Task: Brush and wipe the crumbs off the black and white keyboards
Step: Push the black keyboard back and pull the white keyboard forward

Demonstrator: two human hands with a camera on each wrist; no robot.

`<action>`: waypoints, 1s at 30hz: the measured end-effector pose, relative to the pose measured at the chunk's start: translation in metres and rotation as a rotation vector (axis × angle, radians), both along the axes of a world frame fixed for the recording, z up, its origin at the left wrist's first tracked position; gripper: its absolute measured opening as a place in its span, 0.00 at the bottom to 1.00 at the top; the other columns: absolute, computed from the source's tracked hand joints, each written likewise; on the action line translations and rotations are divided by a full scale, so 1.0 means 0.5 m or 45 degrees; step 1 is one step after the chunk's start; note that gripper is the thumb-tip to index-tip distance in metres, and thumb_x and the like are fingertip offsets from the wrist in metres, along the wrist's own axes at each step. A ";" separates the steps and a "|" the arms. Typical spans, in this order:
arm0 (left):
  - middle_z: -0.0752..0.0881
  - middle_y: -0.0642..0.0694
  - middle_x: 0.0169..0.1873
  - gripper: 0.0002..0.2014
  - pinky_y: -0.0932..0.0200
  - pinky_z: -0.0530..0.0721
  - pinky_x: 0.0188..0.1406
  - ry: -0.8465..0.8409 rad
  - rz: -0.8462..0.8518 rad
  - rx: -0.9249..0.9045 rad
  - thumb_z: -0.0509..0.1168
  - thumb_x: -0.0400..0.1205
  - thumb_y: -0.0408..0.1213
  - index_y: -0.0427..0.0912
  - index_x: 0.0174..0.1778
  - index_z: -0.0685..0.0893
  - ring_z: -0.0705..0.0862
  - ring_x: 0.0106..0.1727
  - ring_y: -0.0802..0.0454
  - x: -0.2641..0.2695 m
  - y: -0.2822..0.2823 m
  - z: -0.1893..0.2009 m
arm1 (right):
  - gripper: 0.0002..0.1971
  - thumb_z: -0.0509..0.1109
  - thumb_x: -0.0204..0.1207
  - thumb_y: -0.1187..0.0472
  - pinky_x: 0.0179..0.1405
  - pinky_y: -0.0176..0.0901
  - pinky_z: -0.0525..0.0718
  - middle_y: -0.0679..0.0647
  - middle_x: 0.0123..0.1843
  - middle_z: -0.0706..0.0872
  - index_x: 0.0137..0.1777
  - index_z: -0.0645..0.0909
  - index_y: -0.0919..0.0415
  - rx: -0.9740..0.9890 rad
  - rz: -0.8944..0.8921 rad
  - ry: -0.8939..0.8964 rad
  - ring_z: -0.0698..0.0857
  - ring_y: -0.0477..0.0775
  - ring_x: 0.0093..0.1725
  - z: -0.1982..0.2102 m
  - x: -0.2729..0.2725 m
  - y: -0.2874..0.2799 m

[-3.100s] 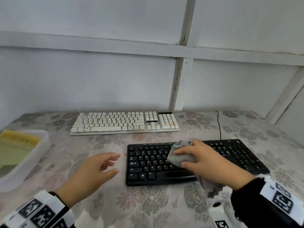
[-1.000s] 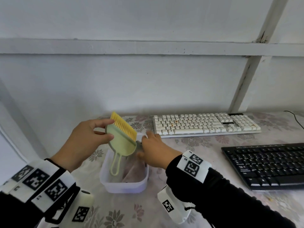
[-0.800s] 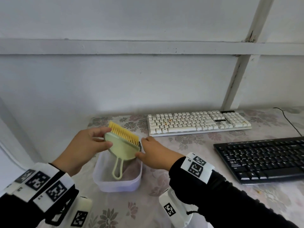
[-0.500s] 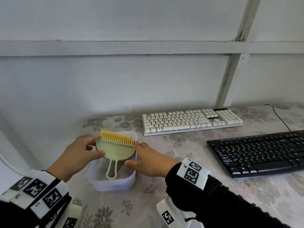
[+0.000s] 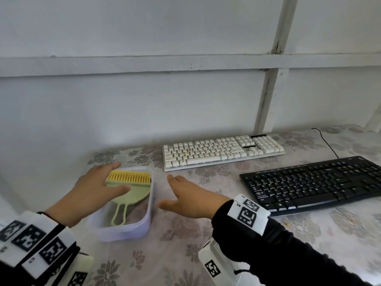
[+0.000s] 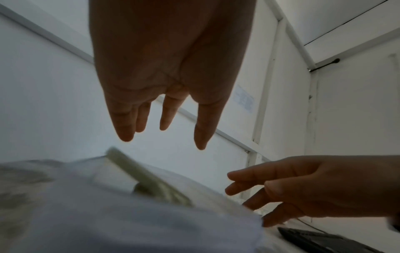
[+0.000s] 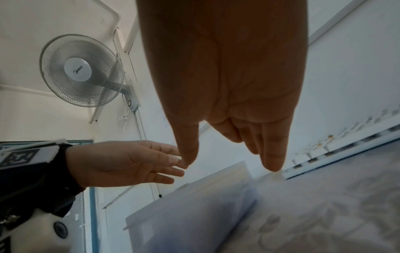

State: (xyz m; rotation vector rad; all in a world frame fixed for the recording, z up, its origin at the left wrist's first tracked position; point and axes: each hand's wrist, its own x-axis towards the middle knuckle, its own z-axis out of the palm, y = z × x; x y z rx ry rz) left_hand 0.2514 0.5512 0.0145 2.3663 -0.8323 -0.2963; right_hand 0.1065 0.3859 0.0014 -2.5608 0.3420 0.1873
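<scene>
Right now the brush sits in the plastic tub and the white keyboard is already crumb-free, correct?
Not quite. The brush does sit in the plastic tub, but the head view shows orange crumbs still on the white keyboard.

A pale green plastic dustpan (image 5: 132, 193) with a yellow-bristled brush (image 5: 129, 176) lies in a translucent white tub (image 5: 125, 230). The tablecloth (image 5: 185, 254) shows grey-pink flowers. The white keyboard (image 5: 222, 150) (orange specks on it) sits beside the black keyboard (image 5: 317, 182).
</scene>
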 end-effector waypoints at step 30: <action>0.64 0.53 0.76 0.57 0.50 0.68 0.74 0.375 -0.248 0.164 0.78 0.60 0.60 0.53 0.81 0.54 0.67 0.74 0.52 -0.407 -0.491 -0.111 | 0.62 0.74 0.47 0.24 0.73 0.47 0.71 0.50 0.78 0.69 0.81 0.60 0.52 -0.014 -0.778 0.172 0.73 0.50 0.73 -0.015 -0.700 -0.804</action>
